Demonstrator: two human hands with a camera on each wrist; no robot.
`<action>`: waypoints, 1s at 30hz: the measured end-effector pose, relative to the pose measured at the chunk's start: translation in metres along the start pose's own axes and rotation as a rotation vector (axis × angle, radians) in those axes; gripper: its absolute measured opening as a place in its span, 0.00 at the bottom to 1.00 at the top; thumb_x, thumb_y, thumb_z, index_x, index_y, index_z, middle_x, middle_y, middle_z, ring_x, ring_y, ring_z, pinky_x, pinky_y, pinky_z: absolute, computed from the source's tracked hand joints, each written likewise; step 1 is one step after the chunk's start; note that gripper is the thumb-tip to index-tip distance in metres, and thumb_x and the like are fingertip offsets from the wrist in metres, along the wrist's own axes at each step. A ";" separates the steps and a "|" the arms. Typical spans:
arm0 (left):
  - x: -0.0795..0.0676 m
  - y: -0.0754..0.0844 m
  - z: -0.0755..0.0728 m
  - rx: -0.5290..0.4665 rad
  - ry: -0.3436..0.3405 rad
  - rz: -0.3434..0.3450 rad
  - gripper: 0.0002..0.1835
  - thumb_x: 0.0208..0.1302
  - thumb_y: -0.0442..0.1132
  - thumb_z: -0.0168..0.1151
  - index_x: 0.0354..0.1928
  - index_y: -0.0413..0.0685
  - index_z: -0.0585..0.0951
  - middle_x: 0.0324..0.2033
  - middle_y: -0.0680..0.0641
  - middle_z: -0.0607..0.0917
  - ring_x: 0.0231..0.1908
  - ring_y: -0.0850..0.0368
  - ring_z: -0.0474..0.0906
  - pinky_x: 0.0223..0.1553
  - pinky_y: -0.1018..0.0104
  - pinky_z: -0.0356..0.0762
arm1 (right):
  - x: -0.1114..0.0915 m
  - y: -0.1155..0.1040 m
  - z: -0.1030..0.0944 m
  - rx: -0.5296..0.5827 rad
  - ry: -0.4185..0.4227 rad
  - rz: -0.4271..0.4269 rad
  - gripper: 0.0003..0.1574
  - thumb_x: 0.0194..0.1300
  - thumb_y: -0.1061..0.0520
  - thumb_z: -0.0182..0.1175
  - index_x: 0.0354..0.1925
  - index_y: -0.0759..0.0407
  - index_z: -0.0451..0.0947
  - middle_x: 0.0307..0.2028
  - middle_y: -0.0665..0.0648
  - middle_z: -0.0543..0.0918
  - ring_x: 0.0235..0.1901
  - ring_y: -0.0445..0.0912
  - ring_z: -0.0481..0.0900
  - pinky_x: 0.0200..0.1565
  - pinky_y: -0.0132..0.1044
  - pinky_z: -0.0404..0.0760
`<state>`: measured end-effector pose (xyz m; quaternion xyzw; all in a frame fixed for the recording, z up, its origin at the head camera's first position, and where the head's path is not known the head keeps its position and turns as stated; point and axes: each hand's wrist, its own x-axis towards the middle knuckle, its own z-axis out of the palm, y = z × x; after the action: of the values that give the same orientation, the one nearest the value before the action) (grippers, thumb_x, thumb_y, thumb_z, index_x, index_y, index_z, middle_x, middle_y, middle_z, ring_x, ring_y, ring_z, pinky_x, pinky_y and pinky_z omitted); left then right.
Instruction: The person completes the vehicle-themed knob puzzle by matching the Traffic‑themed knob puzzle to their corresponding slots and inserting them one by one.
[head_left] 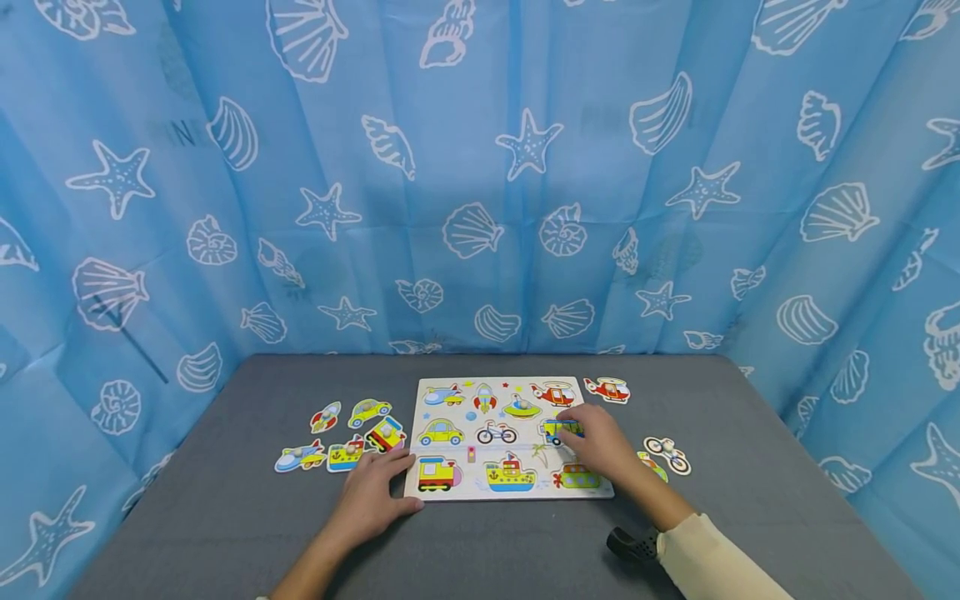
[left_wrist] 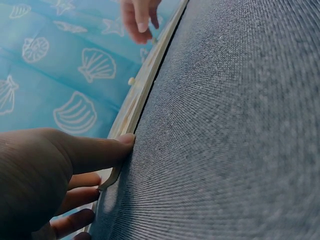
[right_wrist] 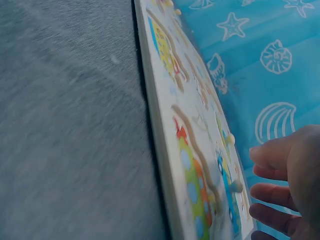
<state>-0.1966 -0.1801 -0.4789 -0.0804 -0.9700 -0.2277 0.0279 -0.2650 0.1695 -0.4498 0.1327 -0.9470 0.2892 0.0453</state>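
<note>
A wooden peg puzzle board (head_left: 480,417) with printed vehicles lies flat on the table. My left hand (head_left: 371,493) rests at its front left corner, thumb (left_wrist: 107,150) along the front edge and the other fingers beside the left edge. Over the right side is my right hand (head_left: 596,437), its fingers loosely bent and spread. They are near the knob (right_wrist: 236,187) of the blue-and-yellow bus piece (right_wrist: 227,187), with a gap showing in the right wrist view. That bus piece lies in its slot, partly hidden by the hand in the head view. A UFO piece (head_left: 522,407) sits behind it.
Left of the board lie rocket (head_left: 326,417), car (head_left: 370,412), train (head_left: 386,434), ship (head_left: 345,455) and airplane (head_left: 300,457) pieces. To the right are a helicopter (head_left: 608,389), a bicycle (head_left: 667,456) and a green piece (head_left: 655,467) partly hidden by the arm. A shell-patterned curtain (head_left: 465,167) stands behind.
</note>
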 end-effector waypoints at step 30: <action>-0.001 0.003 -0.001 -0.015 -0.001 -0.004 0.35 0.43 0.51 0.79 0.57 0.49 0.82 0.59 0.48 0.78 0.55 0.45 0.69 0.54 0.41 0.66 | -0.046 0.071 -0.030 -0.105 0.249 -0.068 0.11 0.54 0.66 0.68 0.38 0.65 0.83 0.40 0.65 0.82 0.44 0.62 0.75 0.46 0.59 0.70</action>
<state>-0.1948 -0.1778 -0.4763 -0.0789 -0.9685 -0.2347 0.0262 -0.2406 0.2538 -0.4703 0.1253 -0.9428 0.2516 0.1791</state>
